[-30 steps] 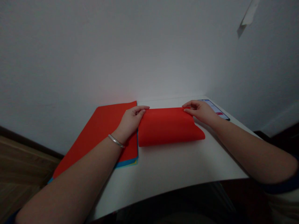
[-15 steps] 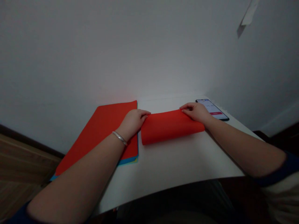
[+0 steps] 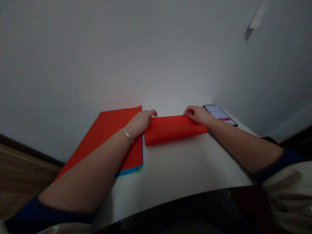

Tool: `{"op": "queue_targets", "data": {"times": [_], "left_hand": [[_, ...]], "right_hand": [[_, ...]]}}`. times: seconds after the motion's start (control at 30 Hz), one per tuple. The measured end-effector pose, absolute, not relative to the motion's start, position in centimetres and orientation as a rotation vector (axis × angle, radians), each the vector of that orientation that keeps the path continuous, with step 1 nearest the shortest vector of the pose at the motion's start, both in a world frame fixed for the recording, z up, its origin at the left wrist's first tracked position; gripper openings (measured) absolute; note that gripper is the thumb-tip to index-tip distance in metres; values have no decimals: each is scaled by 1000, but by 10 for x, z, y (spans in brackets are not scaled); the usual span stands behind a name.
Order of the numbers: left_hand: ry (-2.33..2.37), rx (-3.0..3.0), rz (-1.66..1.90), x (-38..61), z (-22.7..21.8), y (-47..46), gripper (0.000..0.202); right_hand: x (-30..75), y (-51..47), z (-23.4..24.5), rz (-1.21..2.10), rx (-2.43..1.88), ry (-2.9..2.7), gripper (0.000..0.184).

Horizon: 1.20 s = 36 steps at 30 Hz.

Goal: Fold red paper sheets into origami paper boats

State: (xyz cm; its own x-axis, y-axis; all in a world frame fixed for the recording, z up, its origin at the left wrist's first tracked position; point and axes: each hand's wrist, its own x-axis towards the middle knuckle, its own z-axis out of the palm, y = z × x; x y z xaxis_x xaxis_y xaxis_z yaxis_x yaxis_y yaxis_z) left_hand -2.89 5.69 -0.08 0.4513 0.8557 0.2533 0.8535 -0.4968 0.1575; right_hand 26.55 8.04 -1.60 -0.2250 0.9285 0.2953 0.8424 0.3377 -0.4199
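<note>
A sheet of red paper (image 3: 173, 130) lies bent over on the white table, its rounded fold towards me and its edge at the far side. My left hand (image 3: 142, 122) is closed at the sheet's far left corner, the index finger lifted and curled above the edge. At the far right corner, my right hand (image 3: 196, 113) pinches the paper's edge between thumb and fingers. Under my left forearm rests a stack of coloured paper (image 3: 114, 125), red on top, with blue and yellow showing at its near edge.
A smartphone (image 3: 220, 115) with a lit screen lies on the white table (image 3: 170, 182), just right of my right hand. The wall (image 3: 156, 52) rises behind the table. A wooden panel (image 3: 21, 175) stands at the left.
The folded sheet's near fold has shifted slightly away from me. My left index finger has lifted from the edge, and my right hand still pinches its corner.
</note>
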Motion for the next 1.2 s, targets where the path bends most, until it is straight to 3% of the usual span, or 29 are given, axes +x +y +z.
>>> {"op": "queue_targets", "data": {"times": [0.73,0.93,1.2], "left_hand": [[1510,3092,125,-16,1,59,37],[1564,3051,97,-14,2,56,34],[1627,2984,-55,-15,8,48,51]], "right_hand": [[268,83,-7,-35,-1543,-2356,34],[265,80,-5,-63,-1539,-2425,24],[266,76,-1,-42,-1669,-2486,57]]}}
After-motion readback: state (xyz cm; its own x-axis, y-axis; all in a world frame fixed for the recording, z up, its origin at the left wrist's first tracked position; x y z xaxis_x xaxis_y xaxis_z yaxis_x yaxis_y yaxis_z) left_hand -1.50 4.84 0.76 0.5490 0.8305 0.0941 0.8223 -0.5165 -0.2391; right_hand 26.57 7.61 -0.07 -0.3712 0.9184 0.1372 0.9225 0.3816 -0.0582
